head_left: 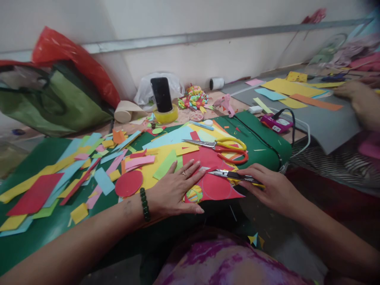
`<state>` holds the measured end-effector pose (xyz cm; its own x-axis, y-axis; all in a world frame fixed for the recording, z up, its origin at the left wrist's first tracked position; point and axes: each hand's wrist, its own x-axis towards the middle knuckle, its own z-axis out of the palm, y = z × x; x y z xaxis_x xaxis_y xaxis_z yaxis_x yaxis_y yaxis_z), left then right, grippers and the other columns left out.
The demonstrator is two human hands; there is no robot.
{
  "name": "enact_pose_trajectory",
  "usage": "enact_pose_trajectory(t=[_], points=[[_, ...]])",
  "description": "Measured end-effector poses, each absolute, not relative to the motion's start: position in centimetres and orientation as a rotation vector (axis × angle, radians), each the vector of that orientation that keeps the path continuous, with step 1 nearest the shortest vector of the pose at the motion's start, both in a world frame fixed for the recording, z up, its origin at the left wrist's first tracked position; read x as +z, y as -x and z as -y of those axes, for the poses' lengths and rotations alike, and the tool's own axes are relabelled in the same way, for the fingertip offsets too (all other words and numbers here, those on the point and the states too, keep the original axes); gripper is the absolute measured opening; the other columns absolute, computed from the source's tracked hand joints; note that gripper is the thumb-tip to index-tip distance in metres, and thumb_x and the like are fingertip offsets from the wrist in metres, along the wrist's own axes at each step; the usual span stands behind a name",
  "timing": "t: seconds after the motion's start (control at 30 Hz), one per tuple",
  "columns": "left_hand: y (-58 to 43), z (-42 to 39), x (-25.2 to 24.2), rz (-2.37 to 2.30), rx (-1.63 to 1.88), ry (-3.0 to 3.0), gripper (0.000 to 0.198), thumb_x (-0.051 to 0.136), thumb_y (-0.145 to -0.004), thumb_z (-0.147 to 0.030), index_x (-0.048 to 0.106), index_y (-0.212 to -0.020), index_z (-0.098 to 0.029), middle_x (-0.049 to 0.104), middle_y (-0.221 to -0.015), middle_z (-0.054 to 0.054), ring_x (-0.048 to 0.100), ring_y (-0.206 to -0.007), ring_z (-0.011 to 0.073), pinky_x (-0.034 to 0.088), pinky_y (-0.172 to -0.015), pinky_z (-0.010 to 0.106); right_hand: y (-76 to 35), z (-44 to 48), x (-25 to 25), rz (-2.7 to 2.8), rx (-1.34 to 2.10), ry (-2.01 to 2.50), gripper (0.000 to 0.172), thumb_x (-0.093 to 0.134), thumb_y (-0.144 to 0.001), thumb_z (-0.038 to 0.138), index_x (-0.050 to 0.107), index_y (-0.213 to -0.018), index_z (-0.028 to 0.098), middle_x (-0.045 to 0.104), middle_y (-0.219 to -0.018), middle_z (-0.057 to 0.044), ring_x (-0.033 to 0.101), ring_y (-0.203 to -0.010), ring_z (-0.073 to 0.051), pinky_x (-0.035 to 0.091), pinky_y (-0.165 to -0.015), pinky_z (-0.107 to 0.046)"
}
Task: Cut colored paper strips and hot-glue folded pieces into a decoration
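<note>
My left hand (175,190) lies flat with fingers spread on a red paper sheet (216,186) at the near edge of the green board (261,150); a green bead bracelet is on that wrist. My right hand (267,186) is closed around the yellow handle of a small pair of scissors (225,173), whose blades point left over the red sheet, close to my left fingertips. A faint circle is drawn on the red sheet.
Larger scissors with red and yellow handles (222,147) lie just behind. A red paper disc (128,183) and several coloured scraps cover the board to the left. A phone (161,95) stands in a tape roll. Another person's hand (353,93) rests on grey board at right.
</note>
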<state>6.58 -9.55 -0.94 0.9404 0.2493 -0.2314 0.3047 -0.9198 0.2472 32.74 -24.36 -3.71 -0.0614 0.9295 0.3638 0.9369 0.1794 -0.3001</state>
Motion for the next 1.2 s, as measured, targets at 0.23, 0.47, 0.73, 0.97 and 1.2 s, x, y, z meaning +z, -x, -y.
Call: enact_pose_trajectory(t=[0.23,0.47,0.73,0.97,1.2], points=[[-6.6,9.5,-1.2,-0.401,-0.251,-2.83,0.103,0.027,-0.075,-0.087,0.015,-0.155,-0.024,0.013,-0.16,0.015,0.012,-0.148,0.0358,0.004,-0.114,0.063,-33.1,24.5,-4.0,1.989,-0.02,1.738,0.028,0.046,-0.096,0.038,0.066,-0.106,0.023,0.068,-0.092,-0.008,0.068,-0.076,-0.018,0.053,-0.064,-0.027],[-6.6,9.6,-1.2,-0.429,-0.267,-2.827,0.105,0.027,-0.073,-0.088,0.018,-0.154,-0.022,0.012,-0.16,0.015,0.011,-0.148,0.0362,0.004,-0.114,0.063,-33.0,24.5,-3.8,2.033,-0.015,1.718,0.03,0.042,-0.098,0.04,0.065,-0.106,0.022,0.067,-0.091,-0.007,0.068,-0.074,-0.018,0.053,-0.062,-0.027],[-6.7,9.6,-1.1,-0.417,-0.283,-2.81,0.104,0.03,-0.074,-0.087,0.017,-0.154,-0.022,0.011,-0.16,0.016,0.009,-0.148,0.0354,0.003,-0.113,0.064,-32.6,24.5,-3.7,2.042,0.005,1.716,0.026,0.044,-0.097,0.037,0.063,-0.105,0.022,0.067,-0.092,-0.007,0.068,-0.075,-0.018,0.053,-0.064,-0.028],[-6.1,9.6,-0.2,-0.463,-0.313,-2.785,0.106,0.029,-0.075,-0.086,0.01,-0.155,-0.02,0.005,-0.16,0.016,0.004,-0.149,0.034,0.0,-0.115,0.06,-32.5,24.5,-3.8,2.025,-0.01,1.717,0.026,0.043,-0.098,0.038,0.063,-0.106,0.022,0.067,-0.093,-0.008,0.069,-0.075,-0.018,0.053,-0.063,-0.028],[-4.5,9.4,-0.3,-0.452,-0.331,-2.747,0.108,0.032,-0.075,-0.086,0.009,-0.155,-0.017,0.01,-0.16,0.017,0.009,-0.148,0.0345,0.001,-0.115,0.061,-32.0,24.2,-4.0,1.99,-0.044,1.69,0.029,0.041,-0.098,0.04,0.064,-0.107,0.024,0.068,-0.094,-0.007,0.07,-0.077,-0.018,0.053,-0.063,-0.026]])
